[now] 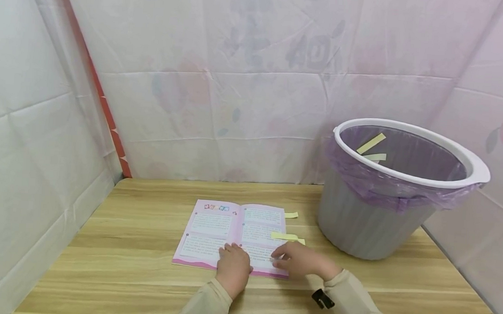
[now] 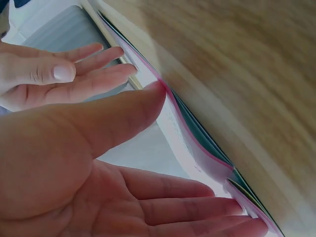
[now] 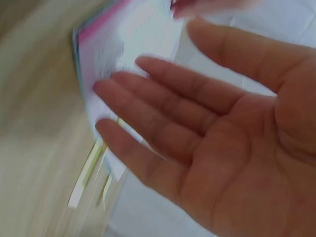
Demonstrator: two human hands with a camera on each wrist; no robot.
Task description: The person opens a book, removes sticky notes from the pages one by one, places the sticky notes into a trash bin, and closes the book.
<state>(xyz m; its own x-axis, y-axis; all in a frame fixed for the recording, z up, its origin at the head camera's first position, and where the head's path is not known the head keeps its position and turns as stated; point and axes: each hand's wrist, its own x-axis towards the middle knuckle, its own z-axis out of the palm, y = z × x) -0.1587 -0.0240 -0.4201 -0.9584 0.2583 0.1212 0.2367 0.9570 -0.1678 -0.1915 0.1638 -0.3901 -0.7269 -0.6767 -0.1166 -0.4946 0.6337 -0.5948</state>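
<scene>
Your loose, empty left hand (image 1: 233, 267) and right hand (image 1: 300, 259) are lying over the booklet (image 1: 213, 222).
It's likely feeling light, floppy; favour the spine (image 1: 239, 223).

The left hand (image 1: 233, 267) and right hand (image 1: 301, 259) are apart (fingers (image 3: 140, 158) loosely extended).

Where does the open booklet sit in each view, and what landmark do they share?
Head: open booklet, low centre, on the table.
Left wrist: open booklet, edge showing, diagonal from upper left to lower right.
Right wrist: open booklet, blurred, upper left.
Shared landmark: right hand, in all three.
</scene>
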